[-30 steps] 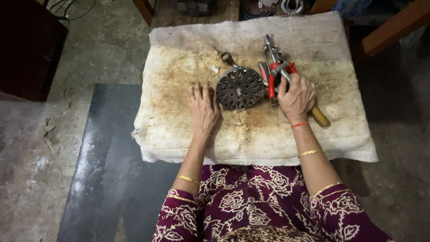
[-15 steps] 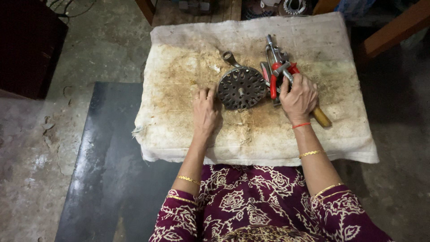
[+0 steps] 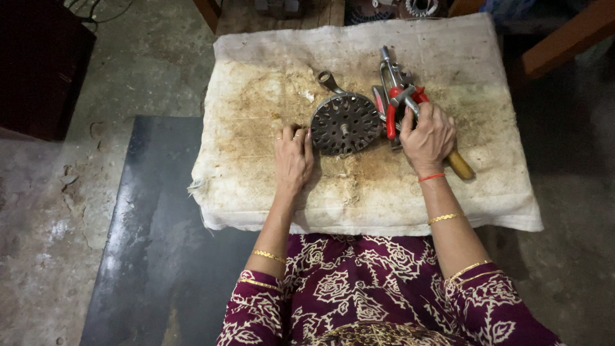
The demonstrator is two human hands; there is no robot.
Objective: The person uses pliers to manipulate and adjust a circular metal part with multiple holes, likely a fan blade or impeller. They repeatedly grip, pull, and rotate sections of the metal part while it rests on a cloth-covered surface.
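- Left hand is laid on the stained cloth, fingers curled loosely, nothing gripped; fingertips are placed just beside the left edge of the disc.
- Disc is seen flat on the cloth, near the middle, round, dark metal, full of holes, with a short pin at its centre.
- A spanner is lying just behind the disc, its end touching or tucked under the rim; which one cannot be told.
- Right hand is set on a pile of tools just right of the disc: red-handled pliers and grey metal pieces.
- Right fingers are wrapped narrowly around a grey bar and a red handle; a firm hold is likely but cannot be confirmed.
- A wooden handle is seen sticking out from under the right palm, toward the wrist side.
- Progress, judged: early. Disc is not lifted, no tool is applied to it, nothing is seen fitted or removed.
- Left to do, judged: a tool is yet to be picked clear of the pile and brought to the disc.
- Cloth is spread over a table; bare grey floor and a dark mat are seen to the left.
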